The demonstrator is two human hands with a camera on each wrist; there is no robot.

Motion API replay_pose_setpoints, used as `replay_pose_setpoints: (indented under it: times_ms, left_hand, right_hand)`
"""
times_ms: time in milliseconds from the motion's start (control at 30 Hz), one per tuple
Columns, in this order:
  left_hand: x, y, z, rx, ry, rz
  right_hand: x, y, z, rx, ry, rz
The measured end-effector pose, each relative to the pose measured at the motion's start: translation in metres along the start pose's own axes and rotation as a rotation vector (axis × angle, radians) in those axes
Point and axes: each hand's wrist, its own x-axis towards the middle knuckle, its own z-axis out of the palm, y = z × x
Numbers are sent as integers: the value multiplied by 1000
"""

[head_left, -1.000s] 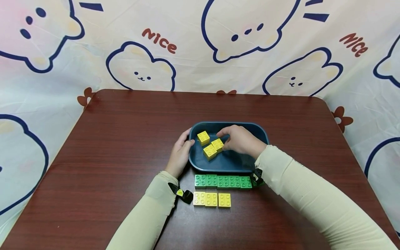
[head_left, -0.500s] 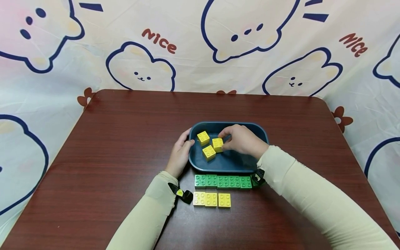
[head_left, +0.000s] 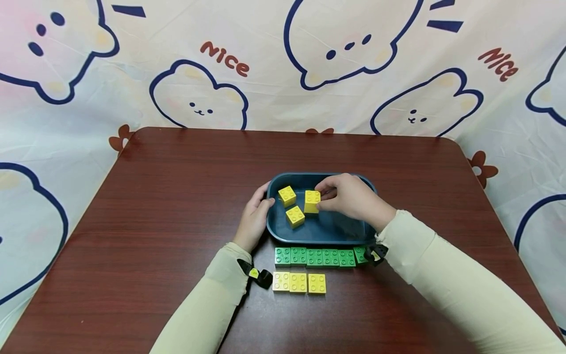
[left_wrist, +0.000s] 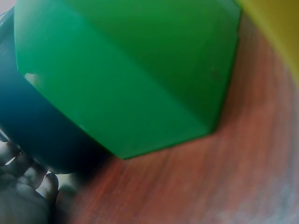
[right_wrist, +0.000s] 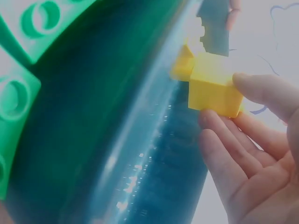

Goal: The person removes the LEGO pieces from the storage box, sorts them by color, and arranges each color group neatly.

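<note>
My right hand point(head_left: 353, 199) pinches a yellow toy brick point(head_left: 312, 201) between thumb and fingers, over the blue tray point(head_left: 340, 227). In the right wrist view the thumb presses one side of that brick point(right_wrist: 212, 88). Two more yellow bricks lie in the tray's left half, one toward the back point(head_left: 287, 196) and one nearer point(head_left: 295, 217). My left hand point(head_left: 253, 219) holds the tray's left end, thumb at the rim and fingers along the outer wall. In the left wrist view this hand point(left_wrist: 28, 191) shows only partly, beside the tray wall point(left_wrist: 37, 116).
A row of several green bricks point(head_left: 315, 257) lies along the tray's near side, the rightmost slightly turned. Nearer still are three yellow bricks point(head_left: 298, 283) in a row. All stand on a brown wooden table point(head_left: 177, 196), with a printed cloth point(head_left: 265, 98) behind.
My right hand has drawn its yellow brick away from the nearer yellow brick, to the right and upward. The nearer brick shifted slightly left. My left hand stays on the tray.
</note>
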Motion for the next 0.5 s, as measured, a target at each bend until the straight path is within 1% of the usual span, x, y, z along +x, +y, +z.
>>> replay_pose_setpoints:
  times_ms: [233, 500]
  left_hand:
    - [-12, 28, 4, -1, -27, -19]
    - [-12, 28, 5, -1, -29, -21]
  right_hand:
    - [-19, -3, -4, 51, 56, -25]
    - [-44, -5, -6, 85, 109, -60]
